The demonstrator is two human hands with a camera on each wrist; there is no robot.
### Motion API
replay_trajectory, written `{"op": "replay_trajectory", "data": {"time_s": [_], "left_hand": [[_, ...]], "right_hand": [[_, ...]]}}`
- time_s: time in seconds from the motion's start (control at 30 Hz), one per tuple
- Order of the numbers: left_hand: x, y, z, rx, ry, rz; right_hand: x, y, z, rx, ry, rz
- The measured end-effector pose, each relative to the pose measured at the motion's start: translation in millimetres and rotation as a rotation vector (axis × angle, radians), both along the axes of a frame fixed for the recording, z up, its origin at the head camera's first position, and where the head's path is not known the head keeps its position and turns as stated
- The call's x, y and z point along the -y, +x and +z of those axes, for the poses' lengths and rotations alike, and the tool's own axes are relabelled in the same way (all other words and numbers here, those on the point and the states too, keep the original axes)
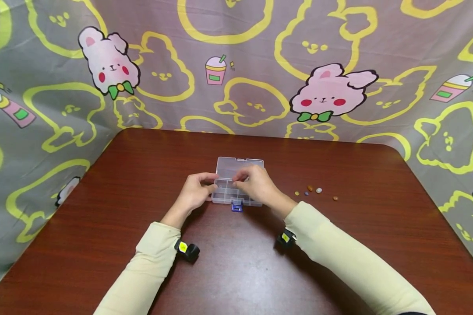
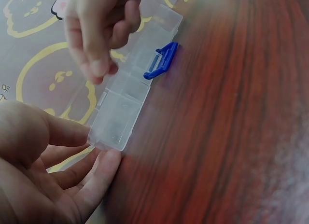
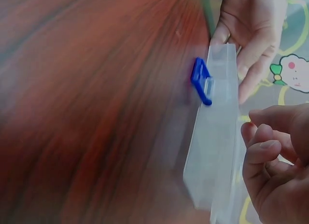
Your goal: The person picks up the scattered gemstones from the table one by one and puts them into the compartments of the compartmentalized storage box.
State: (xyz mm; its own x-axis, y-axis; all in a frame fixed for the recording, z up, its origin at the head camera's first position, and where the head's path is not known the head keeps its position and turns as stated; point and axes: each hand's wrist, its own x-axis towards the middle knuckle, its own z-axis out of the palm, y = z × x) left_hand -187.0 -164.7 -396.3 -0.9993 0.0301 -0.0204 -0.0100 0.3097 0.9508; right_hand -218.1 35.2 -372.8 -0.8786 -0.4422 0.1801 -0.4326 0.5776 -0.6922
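A clear plastic compartment box (image 1: 220, 197) lies on the table with its lid (image 1: 230, 165) raised at the back. Its blue latch (image 1: 237, 208) hangs at the front. My left hand (image 1: 195, 191) grips the left end of the box, and the left wrist view shows thumb and finger against its corner. Over the compartments is my right hand (image 1: 256, 183), fingertips drawn together. In the right wrist view its curled fingers (image 3: 260, 149) stand beside the box; whether something small is pinched between them is hidden. Right of the box lie several small stones, among them a white one (image 1: 319, 190).
A brown wooden table (image 1: 142, 166) carries everything. Brown (image 1: 309, 188), blue (image 1: 306, 194) and yellow (image 1: 297, 193) stones sit close together, with an orange-brown stone (image 1: 335, 198) farther right. Patterned cloth (image 1: 252, 65) hangs behind the table and at both sides.
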Motion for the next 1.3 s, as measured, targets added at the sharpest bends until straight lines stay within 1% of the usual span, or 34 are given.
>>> {"op": "replay_trajectory", "data": {"time_s": [0.2, 0.5, 0.77, 1.0, 1.1, 1.2, 1.3], "left_hand": [[0.8, -0.1, -0.9, 0.000, -0.004, -0.002], [5.2, -1.2, -1.2, -0.002, -0.022, 0.005], [2.7, -1.8, -1.4, 0.012, -0.006, 0.000], [1.3, -1.2, -1.4, 0.016, -0.007, -0.001], [1.2, -1.2, -2.3, 0.018, -0.012, -0.002], [1.0, -1.6, -2.9, 0.019, -0.015, -0.002], [0.8, -1.5, -3.5, 0.020, -0.015, -0.003]], "right_hand": [[-25.9, 6.6, -1.1, -0.027, -0.016, -0.031], [-57.9, 15.4, -3.9, 0.017, -0.022, -0.052], [-81.6, 31.6, -8.4, 0.023, -0.010, -0.071], [-99.6, 48.5, -12.6, 0.122, -0.045, -0.014], [-106.9, 54.7, -14.3, 0.104, -0.021, -0.014], [-113.2, 59.5, -16.8, 0.059, 0.010, -0.018], [-117.8, 63.8, -19.4, 0.056, 0.017, -0.019]]}}
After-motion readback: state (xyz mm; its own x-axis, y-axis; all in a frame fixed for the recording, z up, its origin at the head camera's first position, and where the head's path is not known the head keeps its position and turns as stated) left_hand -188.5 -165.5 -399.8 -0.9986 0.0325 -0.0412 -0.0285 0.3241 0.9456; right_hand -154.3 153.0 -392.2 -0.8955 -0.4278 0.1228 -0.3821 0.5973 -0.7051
